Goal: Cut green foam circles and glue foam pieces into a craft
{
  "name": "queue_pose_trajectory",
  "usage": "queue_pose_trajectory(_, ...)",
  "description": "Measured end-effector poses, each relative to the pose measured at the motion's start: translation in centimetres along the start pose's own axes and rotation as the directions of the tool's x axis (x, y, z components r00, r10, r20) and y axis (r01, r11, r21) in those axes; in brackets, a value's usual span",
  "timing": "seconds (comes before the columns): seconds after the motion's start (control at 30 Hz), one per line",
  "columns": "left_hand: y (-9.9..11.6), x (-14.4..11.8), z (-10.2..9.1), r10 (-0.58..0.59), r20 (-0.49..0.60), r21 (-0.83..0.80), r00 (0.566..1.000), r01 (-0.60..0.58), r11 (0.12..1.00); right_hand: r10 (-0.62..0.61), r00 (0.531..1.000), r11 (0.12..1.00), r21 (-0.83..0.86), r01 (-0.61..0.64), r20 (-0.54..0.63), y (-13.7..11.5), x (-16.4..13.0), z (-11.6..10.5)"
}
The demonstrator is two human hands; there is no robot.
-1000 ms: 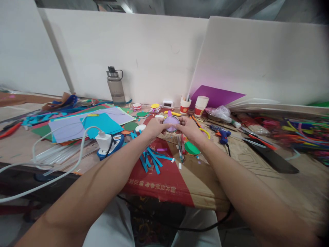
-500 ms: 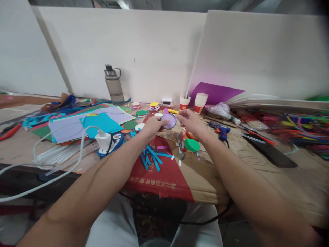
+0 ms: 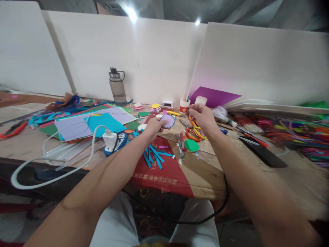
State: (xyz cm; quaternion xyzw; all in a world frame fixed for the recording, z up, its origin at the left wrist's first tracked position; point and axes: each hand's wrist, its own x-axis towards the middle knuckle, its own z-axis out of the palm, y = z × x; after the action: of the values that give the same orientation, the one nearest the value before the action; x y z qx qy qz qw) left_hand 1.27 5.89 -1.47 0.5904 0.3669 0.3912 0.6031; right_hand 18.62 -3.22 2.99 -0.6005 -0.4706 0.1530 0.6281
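Note:
My left hand (image 3: 154, 127) is closed on the edge of a round light-purple disc (image 3: 168, 121) with a dark rim, held over the middle of the table. To the right, my right hand (image 3: 204, 116) is raised in front of the paper cups, apart from the disc. Its thumb and forefinger come together in a pinch; whatever is between them is too small to tell. Below it lie orange-handled scissors (image 3: 193, 134) and a green disc (image 3: 191, 145). Blue paper strips (image 3: 155, 155) lie below my left hand, and small drum-like pieces with yellow (image 3: 155, 106) and green (image 3: 143, 115) tops stand behind it.
Coloured paper sheets (image 3: 108, 122), a power strip (image 3: 115, 143) with a white cable and a water bottle (image 3: 117, 87) are on the left. A red-and-white cup (image 3: 184, 107) holds pens at the back. A black phone-like slab (image 3: 264, 153) and bundled colourful pipe cleaners (image 3: 300, 132) lie right.
My right hand has moved right and slightly up, away from the disc, uncovering the scissors. My left hand keeps hold of the disc in nearly the same place. The camera view has tilted up slightly.

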Motion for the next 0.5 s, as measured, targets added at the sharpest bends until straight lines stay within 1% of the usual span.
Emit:
queue_pose_trajectory(0.07, 0.0, 0.2, -0.1, 0.013, -0.005, -0.033, 1.0, -0.013, 0.999, -0.011, 1.0, 0.999, -0.04, 0.011, 0.013, 0.2, -0.5, -0.1)
queue_pose_trajectory(0.17, 0.4, 0.4, -0.4, 0.047, -0.033, -0.086, 0.998, -0.049, 0.995, -0.074, 0.997, 0.989, -0.125, 0.078, 0.036, 1.0, -1.7, 0.1)
queue_pose_trajectory(0.2, 0.6, 0.5, -0.5, 0.054, -0.062, -0.108, 0.997, -0.061, 0.992, -0.099, 0.993, 0.981, -0.161, 0.109, 0.07, 1.3, -2.2, 0.4)
queue_pose_trajectory(0.27, 1.0, 0.5, -0.6, 0.06, -0.115, -0.172, 0.992, -0.079, 0.982, -0.141, 0.972, 0.956, -0.228, 0.183, 0.188, 1.6, -3.4, 1.1)
queue_pose_trajectory(0.33, 1.3, 0.5, -0.7, 0.054, -0.16, -0.234, 0.986, -0.091, 0.968, -0.184, 0.919, 0.924, -0.257, 0.282, 0.348, 1.5, -4.7, 1.9)
queue_pose_trajectory(0.4, 1.5, 0.6, -0.8, 0.042, -0.185, -0.269, 0.982, -0.092, 0.959, -0.215, 0.854, 0.896, -0.252, 0.366, 0.473, 1.1, -5.7, 2.7)
queue_pose_trajectory(0.5, 2.0, 0.7, -1.1, 0.047, -0.199, -0.315, 0.979, -0.109, 0.943, -0.233, 0.787, 0.874, -0.233, 0.427, 0.571, 0.5, -6.9, 3.7)
